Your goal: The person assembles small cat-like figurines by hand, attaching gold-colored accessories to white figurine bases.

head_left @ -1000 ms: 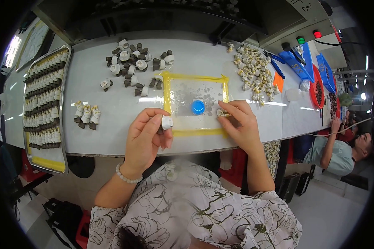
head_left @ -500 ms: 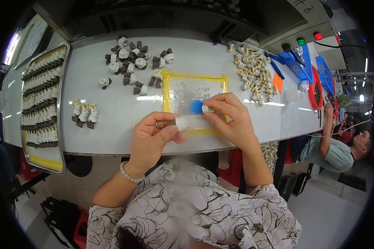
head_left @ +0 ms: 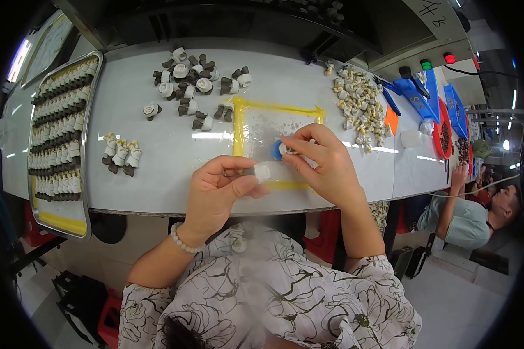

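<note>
My left hand (head_left: 218, 190) pinches a small white cylinder part (head_left: 262, 171) between thumb and fingers, over the near edge of a clear mat with a yellow border (head_left: 239, 125). My right hand (head_left: 322, 160) holds a tiny pale part at its fingertips, pressed against a small blue round cap (head_left: 276, 150) on the mat. The two hands nearly touch.
A pile of dark-and-white spool parts (head_left: 192, 81) lies at the back. Three assembled pieces (head_left: 121, 155) stand to the left. A metal tray (head_left: 87, 145) with rows of parts is far left. A heap of pale parts (head_left: 358, 102), blue bins (head_left: 422, 99) and a seated person (head_left: 477, 215) are right.
My right hand has come left from the mat's right edge to the blue cap, carrying a small part. My left hand has moved right with the white cylinder, toward the right hand.
</note>
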